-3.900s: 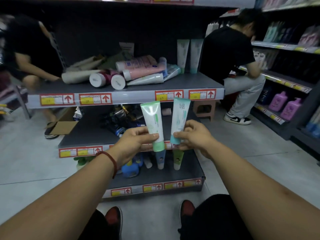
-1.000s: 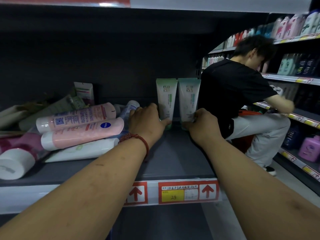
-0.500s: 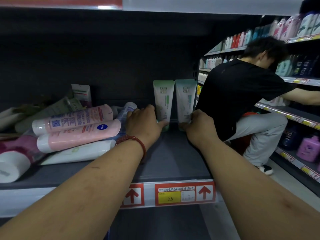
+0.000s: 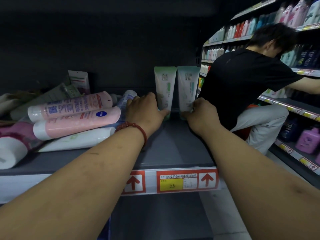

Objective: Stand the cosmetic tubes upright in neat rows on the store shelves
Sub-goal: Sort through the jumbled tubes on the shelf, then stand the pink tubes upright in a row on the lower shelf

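Two tubes stand upright, cap down, side by side at the back right of the grey shelf [image 4: 173,149]. My left hand [image 4: 145,110] grips the base of the green-topped tube [image 4: 164,85]. My right hand [image 4: 200,113] pinches the base of the teal-topped tube [image 4: 187,85]. Whether more tubes stand behind these two is hidden. To the left, several pink and white tubes [image 4: 74,116] lie in a loose pile on the same shelf.
A person in a black shirt [image 4: 245,84] crouches at the right, reaching into a neighbouring shelf unit [image 4: 294,108] with purple bottles [image 4: 308,139]. The shelf's front edge carries red arrow price tags [image 4: 187,181]. A lower shelf shows beneath.
Since 3.9 s ago both hands carried the two tubes from in front of the lower shelves up to the back of the upper shelf. Over the last second the hands barely moved.
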